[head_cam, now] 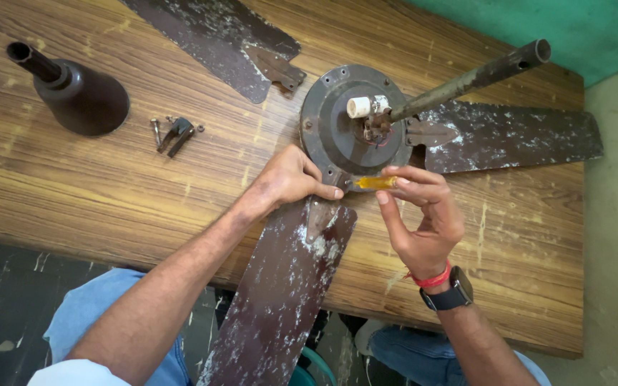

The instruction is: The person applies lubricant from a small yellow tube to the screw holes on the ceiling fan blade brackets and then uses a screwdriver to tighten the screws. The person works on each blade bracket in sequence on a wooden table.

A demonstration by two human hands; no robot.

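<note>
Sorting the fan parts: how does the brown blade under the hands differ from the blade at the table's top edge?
The near brown blade is joined to the round motor housing and overhangs the wooden table; the far blade lies detached, wholly on it. The left hand touches only the near one. Both show flaked paint.

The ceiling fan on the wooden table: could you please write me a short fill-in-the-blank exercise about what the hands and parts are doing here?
1. The right hand holds a small screwdriver with a ____ handle.
2. The left hand rests at the rim of the round motor housing, where the nearest ____ joins it.
3. The dark cone-shaped canopy cover lies to the ____ of the motor.
4. Loose screws and a small bracket lie on the ____.

Missing words: yellow; blade; left; table
</note>
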